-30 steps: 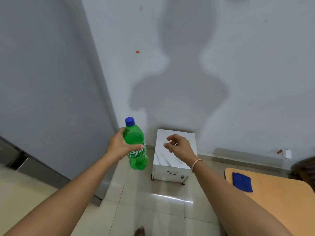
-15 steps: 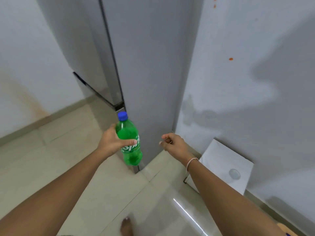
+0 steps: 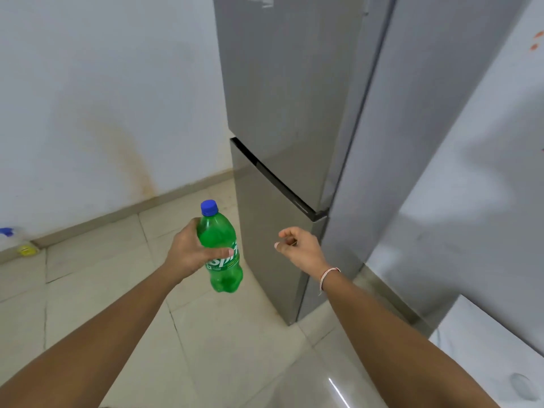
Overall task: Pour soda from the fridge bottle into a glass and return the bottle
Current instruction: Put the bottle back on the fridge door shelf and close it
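A green soda bottle (image 3: 221,248) with a blue cap is held upright in my left hand (image 3: 188,254), which wraps its middle. The grey two-door fridge (image 3: 282,113) stands right behind it with both doors closed. My right hand (image 3: 297,245) hovers in front of the lower fridge door, fingers loosely curled and holding nothing, a thin band on its wrist. No glass is in view.
A white marble-topped small table (image 3: 482,357) stands at the lower right by the wall. A stained white wall (image 3: 103,113) is at the left, with a yellow and blue item (image 3: 20,245) on the floor by the skirting. Beige floor tiles (image 3: 103,275) lie in front of the fridge.
The view has swung left from the wall and small table to the fridge front. My left hand keeps the bottle; my right hand stays raised beside it.
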